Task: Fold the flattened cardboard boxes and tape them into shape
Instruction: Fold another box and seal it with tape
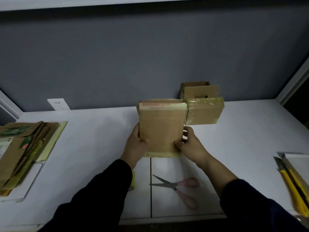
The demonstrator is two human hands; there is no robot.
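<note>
Left hand (136,144) and right hand (190,145), fingers curled round its sides, hold a taped cardboard box (162,128) upright at mid-worktop, apparently finished; next, probably, placement beside the far-edge taped box (203,112).

Nothing was legible. The reddish strip (154,104) atop the held cardboard box (161,128) was a blur, and the white label (4,146) on the flattened boxes (25,148) was too.
</note>
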